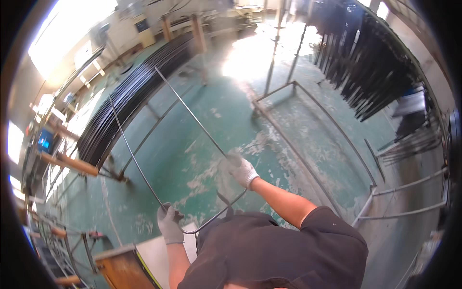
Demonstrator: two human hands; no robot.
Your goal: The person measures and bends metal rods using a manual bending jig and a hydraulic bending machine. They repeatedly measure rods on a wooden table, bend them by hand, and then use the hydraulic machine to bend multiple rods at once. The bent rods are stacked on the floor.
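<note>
Metal workshop: stacked black rods [125, 103], steel frames [317, 125], worn green floor [202, 144].

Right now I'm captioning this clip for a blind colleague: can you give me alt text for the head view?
Two gloved hands hold a long U-bent metal rod over a worn green floor: the left hand grips one leg, the right hand the other. Black rods lie stacked on a rack to the left; more hang at upper right.

Worn green painted concrete floor [202, 139] with white scuffed patches, grey welded metal floor frame [317, 120], stack of long black bent rods on wooden trestles [130, 96] at left, hanging black rods [370, 72] at right, glaring daylight from windows [67, 29].
</note>
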